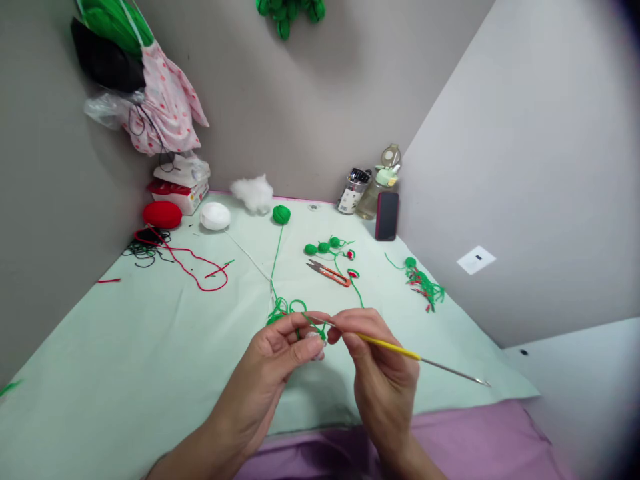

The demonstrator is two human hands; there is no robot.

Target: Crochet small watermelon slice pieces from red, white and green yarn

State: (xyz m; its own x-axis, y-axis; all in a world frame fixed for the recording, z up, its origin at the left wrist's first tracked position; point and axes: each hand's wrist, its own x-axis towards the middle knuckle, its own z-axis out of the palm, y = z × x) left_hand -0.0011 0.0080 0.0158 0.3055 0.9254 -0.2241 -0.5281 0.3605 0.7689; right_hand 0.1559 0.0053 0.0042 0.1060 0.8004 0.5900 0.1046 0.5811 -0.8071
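Between the thumb and fingers of my left hand is a small white-and-green crochet piece, partly hidden by the thumb. Green yarn runs over the left index finger. My right hand is closed around a crochet hook with a yellow grip, and its front end meets the green yarn at the piece. The hook's other metal end points out to the right. Behind the hands lies a loose heap of green yarn. A strand leads back from there to a green yarn ball.
Orange thread snips lie beyond my hands, near small green crochet balls. Red yarn, white yarn and stuffing sit at the back left. A phone leans near a bottle; green scraps lie right.
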